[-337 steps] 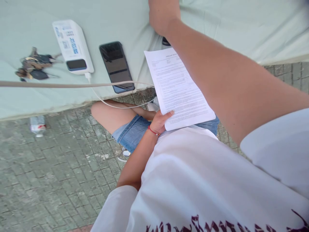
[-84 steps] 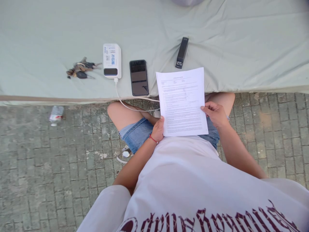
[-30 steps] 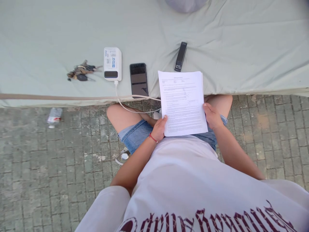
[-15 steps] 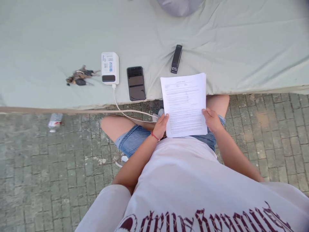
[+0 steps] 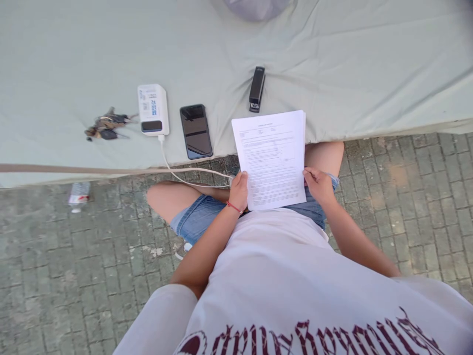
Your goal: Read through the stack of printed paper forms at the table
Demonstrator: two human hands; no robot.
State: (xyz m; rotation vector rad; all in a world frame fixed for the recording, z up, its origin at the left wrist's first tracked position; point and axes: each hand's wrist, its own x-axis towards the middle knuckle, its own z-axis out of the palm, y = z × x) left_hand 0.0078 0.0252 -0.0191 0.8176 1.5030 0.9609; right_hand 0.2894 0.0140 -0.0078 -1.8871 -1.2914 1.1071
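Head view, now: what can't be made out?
All in the head view:
Papers: body print too small to read; the uppermost hides most of those beneath.
Left hand: fingers mostly hidden behind the papers.
Grey rounded object: cut off by the top edge.

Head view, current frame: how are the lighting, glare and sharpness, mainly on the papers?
Head view: soft, even light, only faint fold shading on the pale cloth; head view: reflections on the dark screen of the phone, no strong glare on the paper sheets; head view: their body text is too small and soft to read, and the top right corner darkens.
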